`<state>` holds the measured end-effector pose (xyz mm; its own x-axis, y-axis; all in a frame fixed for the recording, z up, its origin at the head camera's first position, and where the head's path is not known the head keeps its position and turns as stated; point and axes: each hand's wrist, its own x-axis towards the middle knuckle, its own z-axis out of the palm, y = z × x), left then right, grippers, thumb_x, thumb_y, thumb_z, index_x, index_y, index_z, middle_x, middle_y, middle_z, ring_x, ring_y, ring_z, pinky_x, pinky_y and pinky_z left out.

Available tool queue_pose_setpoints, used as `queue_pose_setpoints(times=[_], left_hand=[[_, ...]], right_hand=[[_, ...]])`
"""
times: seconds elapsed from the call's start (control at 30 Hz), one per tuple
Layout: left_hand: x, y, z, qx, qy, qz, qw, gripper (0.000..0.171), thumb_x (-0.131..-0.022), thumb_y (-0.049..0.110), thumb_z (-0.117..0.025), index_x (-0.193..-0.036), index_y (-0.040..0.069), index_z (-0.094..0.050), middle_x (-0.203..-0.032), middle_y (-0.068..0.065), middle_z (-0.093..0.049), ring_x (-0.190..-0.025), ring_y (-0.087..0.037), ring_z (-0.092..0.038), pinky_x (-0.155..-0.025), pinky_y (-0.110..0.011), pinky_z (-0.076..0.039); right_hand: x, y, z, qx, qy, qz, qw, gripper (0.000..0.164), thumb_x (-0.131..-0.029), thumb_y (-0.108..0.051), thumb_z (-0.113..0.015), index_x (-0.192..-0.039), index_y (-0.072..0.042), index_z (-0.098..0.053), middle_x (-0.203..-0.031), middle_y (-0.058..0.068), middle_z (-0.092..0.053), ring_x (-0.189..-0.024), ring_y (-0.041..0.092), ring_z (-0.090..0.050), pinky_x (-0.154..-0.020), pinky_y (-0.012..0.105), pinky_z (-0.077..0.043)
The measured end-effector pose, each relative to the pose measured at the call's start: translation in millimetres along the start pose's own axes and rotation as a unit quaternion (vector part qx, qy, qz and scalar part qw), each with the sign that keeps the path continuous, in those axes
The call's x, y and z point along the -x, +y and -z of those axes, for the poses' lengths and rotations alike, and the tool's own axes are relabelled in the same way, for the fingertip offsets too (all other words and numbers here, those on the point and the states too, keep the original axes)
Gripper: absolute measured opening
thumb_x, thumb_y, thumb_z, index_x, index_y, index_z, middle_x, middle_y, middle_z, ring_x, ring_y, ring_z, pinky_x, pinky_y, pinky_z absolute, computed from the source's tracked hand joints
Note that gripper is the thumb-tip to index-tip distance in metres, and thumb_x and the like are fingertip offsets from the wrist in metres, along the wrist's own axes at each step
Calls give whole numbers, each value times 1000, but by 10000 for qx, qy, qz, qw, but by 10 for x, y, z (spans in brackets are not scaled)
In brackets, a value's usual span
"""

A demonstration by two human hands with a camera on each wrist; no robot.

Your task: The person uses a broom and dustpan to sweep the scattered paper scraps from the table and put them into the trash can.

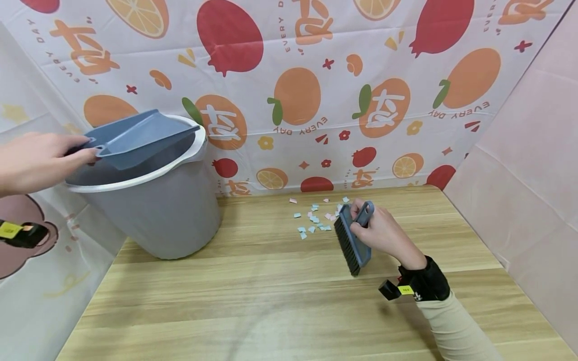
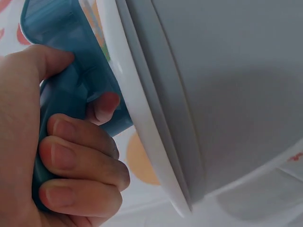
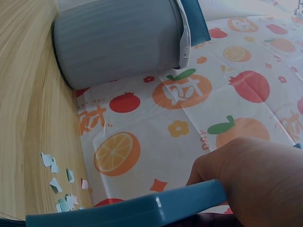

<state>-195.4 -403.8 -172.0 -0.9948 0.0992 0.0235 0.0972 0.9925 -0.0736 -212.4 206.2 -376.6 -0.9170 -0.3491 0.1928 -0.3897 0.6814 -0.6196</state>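
My left hand (image 1: 47, 158) grips the handle of a blue-grey dustpan (image 1: 140, 135), which is tilted over the mouth of a grey bin (image 1: 180, 205). In the left wrist view the fingers (image 2: 85, 198) curl round the dustpan's handle (image 2: 61, 109) just beside the bin's white rim (image 2: 137, 109). My right hand (image 1: 381, 228) holds a blue-grey hand brush (image 1: 356, 240) with dark bristles by its handle, low over the table. Just left of the brush, small blue and pink paper scraps (image 1: 313, 219) lie scattered; the brush and hand may hide some of them.
The bin stands at the left back of a wood-grain table (image 1: 253, 296). A fruit-printed cloth (image 1: 289, 140) hangs along the table's back edge, and a pale pink cloth (image 1: 528, 190) hangs on the right side.
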Motion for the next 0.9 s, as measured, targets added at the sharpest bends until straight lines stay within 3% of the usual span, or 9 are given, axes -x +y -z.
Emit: queue_pose_setpoints(times=[0.17,0.37,0.47,0.57,0.7,0.8,0.9], left_hand=[[21,138,22,-17,326,-338,9989,34,-117,32,-43,-95,11,-60,-79,-3,-52,-75,-16,-49,-71,-31,-34],[-7,288,45,4,414,-603,9973,31,-116,32,-47,-110,8,-66,-76,-4,-55,-83,-27,-58,-73,-36,-39],[-18,354,37,90,406,-655,9970,30,-116,33,-48,-108,9,-64,-74,-5,-51,-82,-26,-57,-73,-35,-39],[-25,450,39,141,369,-766,9963,37,-115,32,-50,-124,1,-68,-83,-10,-63,-86,-30,-63,-77,-41,-46],[-30,603,44,232,448,-993,9938,38,-113,27,-54,-135,0,-69,-92,-9,-69,-90,-30,-64,-81,-45,-49],[-25,719,33,322,601,-1135,9912,19,-111,26,-57,-110,10,-69,-78,-1,-58,-81,-19,-56,-76,-36,-43],[-12,813,19,347,728,-1300,9882,15,-110,26,-59,-99,16,-64,-71,4,-50,-74,-11,-49,-74,-32,-38]], right_hand=[[-6,-3,-2,40,-13,81,10000,10,-95,-3,-63,-102,-8,-56,-71,-7,-33,-62,9,-35,-60,26,-31],[-4,2,1,61,-21,75,10000,11,-95,-3,-63,-101,-8,-55,-71,-7,-33,-62,10,-33,-60,26,-30],[-7,-3,2,71,-19,91,9999,11,-95,-3,-63,-101,-8,-55,-71,-7,-33,-62,10,-33,-60,26,-30],[-6,-5,3,63,-19,93,9999,11,-95,-3,-63,-101,-8,-55,-71,-7,-33,-62,9,-33,-61,26,-29],[-3,-6,9,24,-38,99,9999,11,-95,-3,-63,-102,-7,-55,-71,-7,-33,-61,9,-33,-60,26,-30],[-1,-5,10,17,-41,102,9999,11,-95,-3,-63,-102,-7,-55,-71,-7,-33,-61,8,-33,-60,26,-30],[2,0,9,33,-22,90,10000,11,-95,-2,-63,-101,-8,-55,-70,-7,-33,-61,8,-33,-60,26,-29]])
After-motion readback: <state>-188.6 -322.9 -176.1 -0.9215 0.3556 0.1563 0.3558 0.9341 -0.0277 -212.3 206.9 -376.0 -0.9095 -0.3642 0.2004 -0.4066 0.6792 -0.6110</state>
